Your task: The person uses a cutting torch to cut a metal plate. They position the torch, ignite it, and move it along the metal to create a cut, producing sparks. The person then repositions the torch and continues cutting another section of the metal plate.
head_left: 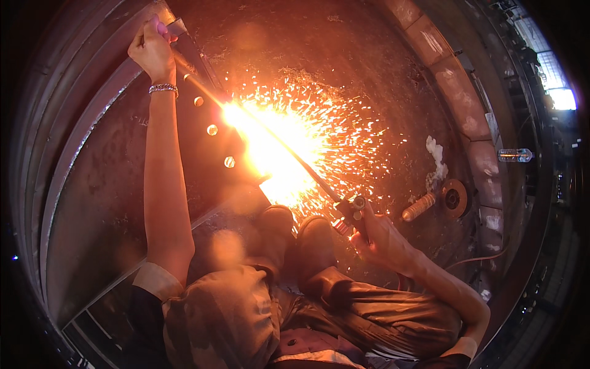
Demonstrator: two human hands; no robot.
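Observation:
My right hand (pixel 386 245) is closed round the handle of a cutting torch (pixel 313 175). Its long thin tube slants up and left into a blinding glow (pixel 276 138), which hides its tip and the metal there. Sparks spray right from the glow. My left hand (pixel 150 52), with a chain bracelet at the wrist, is raised at the upper left. Its fingers are curled beside a pale metal edge (pixel 177 26); what they grip is hidden. From near this hand a thin straight bar (pixel 200 81) runs down to the glow.
My boots and bent knees are just below the sparks. A curved metal wall (pixel 461 98) surrounds me. At right are a ribbed cylinder (pixel 420 208), a round disc (pixel 453 198), a thin hose (pixel 476 260) and a clear bottle (pixel 515 155).

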